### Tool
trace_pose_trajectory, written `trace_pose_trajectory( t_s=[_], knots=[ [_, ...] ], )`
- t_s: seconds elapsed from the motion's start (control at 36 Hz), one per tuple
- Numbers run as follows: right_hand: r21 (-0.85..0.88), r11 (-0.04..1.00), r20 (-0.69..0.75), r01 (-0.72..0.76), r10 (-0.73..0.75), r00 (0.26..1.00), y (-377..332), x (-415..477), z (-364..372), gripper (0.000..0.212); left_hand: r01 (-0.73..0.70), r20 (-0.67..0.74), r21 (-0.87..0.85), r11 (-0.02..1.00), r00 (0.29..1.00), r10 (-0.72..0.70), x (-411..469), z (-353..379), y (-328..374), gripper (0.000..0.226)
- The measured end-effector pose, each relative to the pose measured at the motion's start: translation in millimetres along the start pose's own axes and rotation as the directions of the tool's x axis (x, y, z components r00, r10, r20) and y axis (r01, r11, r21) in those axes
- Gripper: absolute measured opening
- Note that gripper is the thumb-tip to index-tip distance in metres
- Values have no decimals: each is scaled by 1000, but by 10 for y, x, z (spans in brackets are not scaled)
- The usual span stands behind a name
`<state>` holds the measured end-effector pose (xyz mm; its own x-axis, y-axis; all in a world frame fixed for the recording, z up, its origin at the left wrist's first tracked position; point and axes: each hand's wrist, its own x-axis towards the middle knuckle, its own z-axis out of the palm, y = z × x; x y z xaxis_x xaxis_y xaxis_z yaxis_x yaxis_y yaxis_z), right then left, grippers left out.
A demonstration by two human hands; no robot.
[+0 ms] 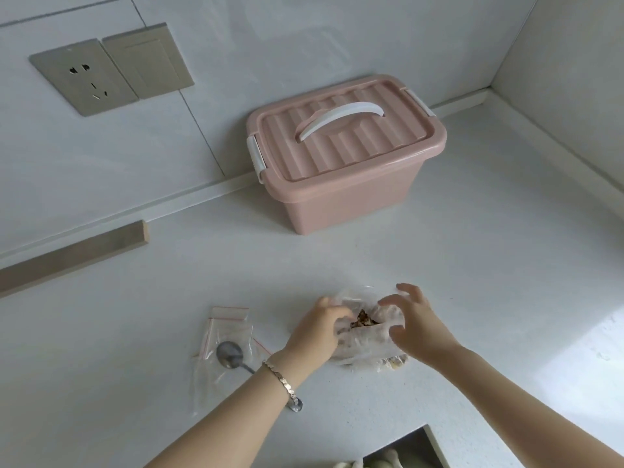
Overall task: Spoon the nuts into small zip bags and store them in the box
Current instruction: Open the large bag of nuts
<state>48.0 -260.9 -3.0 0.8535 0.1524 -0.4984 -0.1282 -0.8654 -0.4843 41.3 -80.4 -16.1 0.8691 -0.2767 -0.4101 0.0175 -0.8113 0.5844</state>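
Left hand [315,336] grips the left edge of the crumpled clear nut bag [366,342] on the counter [472,265]; nuts [363,320] barely show through its mouth. Right hand [417,324] curls at the bag's right side, grasp unclear. Spoon [229,354] lies on the empty zip bags [223,332], handle partly hidden under the left wrist. Pink box [344,197] stands behind, lid on.

In front of the closed box [344,197], the left hand [314,336] and right hand [420,332] hold the nut bag [364,346]. The spoon [230,354] and zip bags [223,329] lie front-left of the box.

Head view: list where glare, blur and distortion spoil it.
Head view: sunlight blows out the counter at right; the wide lens bows the wall seams; fingertips of the right hand are motion-smeared; the pink box is sharp.
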Motion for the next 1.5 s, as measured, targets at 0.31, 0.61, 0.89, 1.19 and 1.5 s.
trace_pose_trajectory(
  t_s=[0.31, 0.61, 0.89, 1.19, 1.5],
  knots=[
    [-214, 972, -61, -98, 87, 994, -33, 206, 211, 19, 161, -81, 342, 926, 987, -141, 143, 106, 24, 30],
    [-395, 916, 222, 77, 14, 975, 397, 203, 81, 97, 145, 210, 301, 943, 954, -214, 9, -54, -389, 91],
    [-225, 968, 121, -107, 137, 983, 426, 204, 292, 120, 175, -32, 125, 977, 985, -172, 114, 429, -269, 77],
    [-121, 966, 16, -230, 234, 972, 470, 329, 24, 87, 18, -215, -216, 976, 974, -66, -4, 183, -348, 35],
    [-100, 918, -25, 384, -388, 921, -666, -126, 729, 22, 644, -344, -191, 741, 663, -665, -935, -58, -1375, 25]
  ],
)
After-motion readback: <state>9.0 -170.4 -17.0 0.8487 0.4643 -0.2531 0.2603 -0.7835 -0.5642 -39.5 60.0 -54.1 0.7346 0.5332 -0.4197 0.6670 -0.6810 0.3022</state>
